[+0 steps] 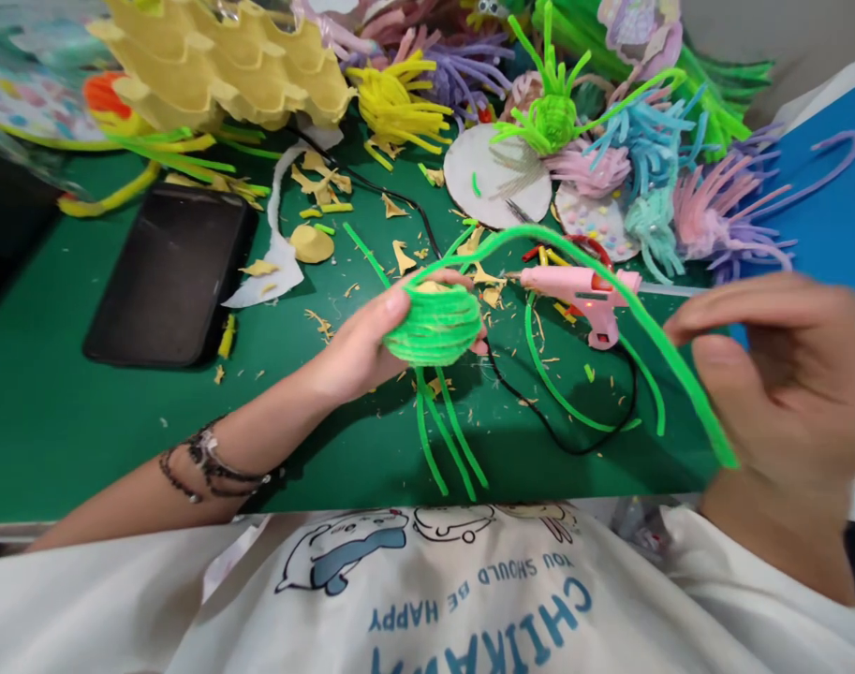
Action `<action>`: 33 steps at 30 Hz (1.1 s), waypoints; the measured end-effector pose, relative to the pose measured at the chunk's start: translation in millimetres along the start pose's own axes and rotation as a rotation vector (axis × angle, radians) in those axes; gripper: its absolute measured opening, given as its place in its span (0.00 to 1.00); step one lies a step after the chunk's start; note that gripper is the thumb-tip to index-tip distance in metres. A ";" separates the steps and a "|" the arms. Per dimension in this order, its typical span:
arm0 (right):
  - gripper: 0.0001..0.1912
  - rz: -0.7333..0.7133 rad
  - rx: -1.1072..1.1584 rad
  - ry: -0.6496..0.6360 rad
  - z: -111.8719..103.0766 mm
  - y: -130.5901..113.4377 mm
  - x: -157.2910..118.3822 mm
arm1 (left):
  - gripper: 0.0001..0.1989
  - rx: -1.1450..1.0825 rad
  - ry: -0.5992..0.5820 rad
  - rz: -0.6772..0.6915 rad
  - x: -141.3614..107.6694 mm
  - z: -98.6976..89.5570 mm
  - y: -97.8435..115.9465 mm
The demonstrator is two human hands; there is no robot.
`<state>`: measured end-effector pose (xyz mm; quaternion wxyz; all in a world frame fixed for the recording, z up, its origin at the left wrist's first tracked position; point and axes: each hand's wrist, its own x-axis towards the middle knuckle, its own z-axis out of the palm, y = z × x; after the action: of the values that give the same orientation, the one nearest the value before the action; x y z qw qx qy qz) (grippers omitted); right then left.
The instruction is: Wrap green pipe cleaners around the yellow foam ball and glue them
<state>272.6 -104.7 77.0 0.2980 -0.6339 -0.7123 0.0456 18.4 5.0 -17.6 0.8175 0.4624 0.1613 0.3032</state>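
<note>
The left hand (pixel 361 342) grasps a ball (pixel 434 329) wound with fuzzy green strips, thumb on its near upper side and fingertips showing around its far side; the ball is above the middle of the green worktop (pixel 307 459). Several green stems (pixel 455 435) extend below it toward the person. From the top of the ball a long green strip (pixel 602 262) arches over to the right, its free end in front of the right hand (pixel 792 374). That hand is half curled, thumb and forefinger beside the strip; whether they pinch it, I cannot tell.

Beneath the arch lies a pink glue gun (pixel 574 284), with a loose green strip (pixel 564 401) curving near it and a black cord (pixel 543 426) looping across the worktop. Pale yellow scraps (pixel 319 178) are scattered around. A black phone (pixel 170 271) lies at the left, with a yellow egg carton (pixel 230 70) beyond it. A round white disc (pixel 493 178) lies behind the ball, near fuzzy yellow strands (pixel 403 101).
</note>
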 end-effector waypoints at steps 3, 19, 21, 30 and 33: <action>0.11 0.116 -0.104 -0.378 -11.7 21.9 -9.4 | 0.24 -0.050 0.039 0.046 2.4 -0.8 12.4; 0.14 0.282 -0.044 -0.127 61.7 69.4 2.9 | 0.35 0.728 0.667 0.271 10.9 -35.5 4.1; 0.13 0.339 -0.026 -0.090 55.3 60.5 2.5 | 0.35 0.838 0.631 0.255 8.8 -31.9 0.4; 0.15 0.327 0.188 0.066 49.4 6.9 4.9 | 0.28 1.302 0.334 0.187 2.3 -5.9 3.7; 0.15 0.299 0.219 0.093 56.7 4.7 8.7 | 0.29 1.361 0.293 0.153 0.5 -1.0 4.7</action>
<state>249.2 -78.0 31.7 0.3879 -0.6979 -0.5862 0.1373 16.6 7.8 -14.1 0.2925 0.8360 0.3907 0.2509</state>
